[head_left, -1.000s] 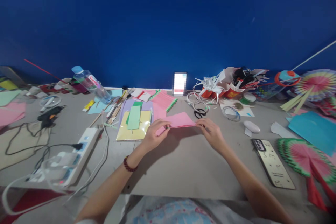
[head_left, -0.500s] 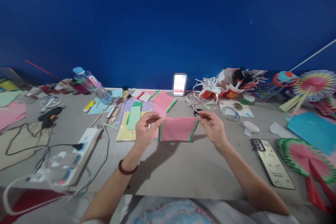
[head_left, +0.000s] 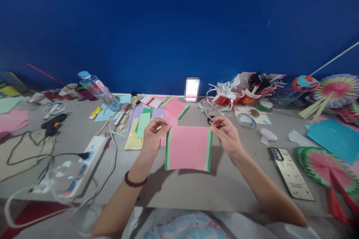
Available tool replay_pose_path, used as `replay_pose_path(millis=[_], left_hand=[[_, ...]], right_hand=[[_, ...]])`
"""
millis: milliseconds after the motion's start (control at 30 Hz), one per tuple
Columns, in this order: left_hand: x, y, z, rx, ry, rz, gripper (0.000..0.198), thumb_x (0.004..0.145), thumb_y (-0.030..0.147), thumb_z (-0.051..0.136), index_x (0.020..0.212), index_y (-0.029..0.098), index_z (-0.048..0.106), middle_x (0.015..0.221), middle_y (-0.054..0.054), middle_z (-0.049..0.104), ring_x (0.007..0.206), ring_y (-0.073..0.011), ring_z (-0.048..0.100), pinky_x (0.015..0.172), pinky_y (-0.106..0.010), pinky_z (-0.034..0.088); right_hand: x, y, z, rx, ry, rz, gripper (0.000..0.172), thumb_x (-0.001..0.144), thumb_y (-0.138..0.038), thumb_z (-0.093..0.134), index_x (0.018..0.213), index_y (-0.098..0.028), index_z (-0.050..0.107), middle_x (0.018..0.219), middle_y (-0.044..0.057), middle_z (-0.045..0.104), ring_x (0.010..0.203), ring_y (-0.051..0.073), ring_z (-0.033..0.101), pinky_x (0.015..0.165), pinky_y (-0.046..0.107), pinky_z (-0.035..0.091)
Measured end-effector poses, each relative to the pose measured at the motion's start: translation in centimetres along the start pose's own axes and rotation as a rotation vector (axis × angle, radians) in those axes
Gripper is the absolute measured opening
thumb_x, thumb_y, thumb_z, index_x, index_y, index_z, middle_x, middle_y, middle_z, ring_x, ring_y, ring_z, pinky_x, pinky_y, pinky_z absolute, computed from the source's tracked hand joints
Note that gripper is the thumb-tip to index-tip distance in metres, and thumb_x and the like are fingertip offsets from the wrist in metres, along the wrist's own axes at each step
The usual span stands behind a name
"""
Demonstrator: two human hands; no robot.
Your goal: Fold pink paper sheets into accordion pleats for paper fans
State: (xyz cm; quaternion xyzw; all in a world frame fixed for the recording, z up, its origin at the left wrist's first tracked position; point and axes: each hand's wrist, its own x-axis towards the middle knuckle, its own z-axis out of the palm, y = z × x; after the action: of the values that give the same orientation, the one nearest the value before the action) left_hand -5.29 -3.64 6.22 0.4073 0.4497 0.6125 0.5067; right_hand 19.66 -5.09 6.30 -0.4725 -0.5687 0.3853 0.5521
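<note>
A sheet of pink paper [head_left: 189,147] with green and pale green strips along its left and right sides hangs above the table. My left hand [head_left: 153,134] pinches its upper left corner between thumb and fingers. At the upper right corner, my right hand [head_left: 226,134] pinches the same sheet. Behind it lies a pleated pink paper [head_left: 176,107] with green zigzag edges. Green paper strips [head_left: 144,125] rest on a yellow packet [head_left: 131,140] close to my left hand. Black-handled scissors [head_left: 210,120], partly hidden, lie just behind my right hand.
At the left are a power strip [head_left: 86,166] with cords, a glue gun [head_left: 53,124] and a leaning plastic bottle [head_left: 99,89]. To the right lie a phone [head_left: 291,173], a watermelon-coloured paper fan [head_left: 328,170], blue paper [head_left: 333,138] and a white mouse [head_left: 268,134]. Red cups [head_left: 249,97] stand behind.
The pink sheet has swung from a foreshortened tilt to facing me more fully, so more of its surface shows. Both hands keep their pinch on its upper corners; the left shifted slightly left.
</note>
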Motion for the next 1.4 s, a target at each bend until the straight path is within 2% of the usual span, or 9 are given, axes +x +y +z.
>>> replay_pose_path(millis=[333,567,900,1033,1100,1167,1233,1333,1400], left_hand=[[0.2,-1.3,-0.6,0.158,-0.033,-0.062,0.024,0.064,0.028,0.079,0.084,0.018,0.071,0.076,-0.001,0.063,0.075,-0.0131,0.058,0.071,-0.025,0.049],[0.4,-2.6,-1.0,0.1,-0.073,-0.155,0.03,0.065,0.033,0.079,0.09,0.019,0.073,0.078,-0.002,0.063,0.071,-0.012,0.057,0.067,-0.024,0.05],[0.1,-1.7,-0.5,0.347,-0.115,0.066,0.02,0.075,0.032,0.069,0.089,0.018,0.07,0.079,-0.003,0.064,0.07,-0.0136,0.06,0.065,-0.025,0.049],[-0.8,-1.3,-0.1,0.654,-0.058,0.385,0.017,0.082,0.026,0.061,0.096,0.021,0.07,0.091,-0.005,0.064,0.085,-0.0179,0.06,0.077,-0.03,0.049],[-1.8,-0.9,0.7,0.693,-0.067,0.409,0.018,0.084,0.027,0.06,0.099,0.021,0.07,0.082,-0.004,0.063,0.078,-0.017,0.058,0.075,-0.03,0.049],[-3.0,-0.4,1.7,0.591,-0.239,0.244,0.024,0.087,0.032,0.058,0.104,0.02,0.068,0.08,-0.004,0.065,0.07,-0.0157,0.058,0.064,-0.027,0.049],[-4.0,0.2,2.9,0.399,-0.425,0.035,0.034,0.089,0.04,0.055,0.115,0.02,0.065,0.089,-0.007,0.069,0.078,-0.018,0.063,0.068,-0.028,0.052],[-4.9,0.9,4.3,0.198,-0.489,-0.085,0.038,0.087,0.05,0.056,0.102,0.018,0.069,0.085,-0.006,0.068,0.08,-0.0189,0.063,0.071,-0.029,0.052],[-4.8,1.1,4.6,0.152,-0.482,-0.132,0.037,0.086,0.051,0.057,0.084,0.017,0.07,0.074,-0.003,0.064,0.071,-0.0156,0.058,0.065,-0.026,0.05]], right_hand=[[0.4,1.6,0.0,0.081,-0.035,0.098,0.019,0.076,-0.032,0.065,0.09,-0.024,0.055,0.07,-0.003,0.05,0.064,0.013,0.05,0.061,0.026,0.045],[0.4,1.7,-0.3,0.066,-0.061,0.114,0.019,0.076,-0.032,0.065,0.091,-0.024,0.056,0.068,-0.004,0.051,0.065,0.013,0.051,0.062,0.027,0.046],[1.1,2.1,-0.3,-0.021,0.002,0.048,0.018,0.079,-0.032,0.062,0.093,-0.023,0.055,0.074,-0.001,0.054,0.069,0.014,0.054,0.063,0.027,0.048],[0.6,1.1,-0.1,-0.224,0.144,-0.134,0.013,0.084,-0.032,0.059,0.093,-0.023,0.056,0.077,0.001,0.06,0.072,0.016,0.059,0.067,0.03,0.051],[-0.3,0.1,0.1,-0.373,0.225,-0.269,0.008,0.086,-0.029,0.057,0.093,-0.024,0.058,0.081,0.003,0.064,0.073,0.017,0.062,0.07,0.032,0.053],[-1.3,-0.9,0.5,-0.561,0.247,-0.445,0.007,0.087,-0.023,0.057,0.092,-0.026,0.06,0.082,0.004,0.068,0.074,0.019,0.065,0.071,0.035,0.055],[-2.3,-1.7,1.0,-0.668,0.141,-0.695,0.017,0.086,-0.016,0.058,0.097,-0.029,0.061,0.088,0.005,0.071,0.083,0.02,0.069,0.073,0.035,0.057],[-3.3,-2.4,2.1,-0.709,-0.078,-0.983,0.027,0.083,-0.012,0.061,0.104,-0.029,0.062,0.097,0.004,0.073,0.096,0.021,0.068,0.076,0.035,0.057],[-3.7,-2.6,2.9,-0.699,-0.127,-1.051,0.028,0.082,-0.01,0.063,0.104,-0.028,0.063,0.094,0.004,0.073,0.096,0.021,0.068,0.076,0.035,0.057]])
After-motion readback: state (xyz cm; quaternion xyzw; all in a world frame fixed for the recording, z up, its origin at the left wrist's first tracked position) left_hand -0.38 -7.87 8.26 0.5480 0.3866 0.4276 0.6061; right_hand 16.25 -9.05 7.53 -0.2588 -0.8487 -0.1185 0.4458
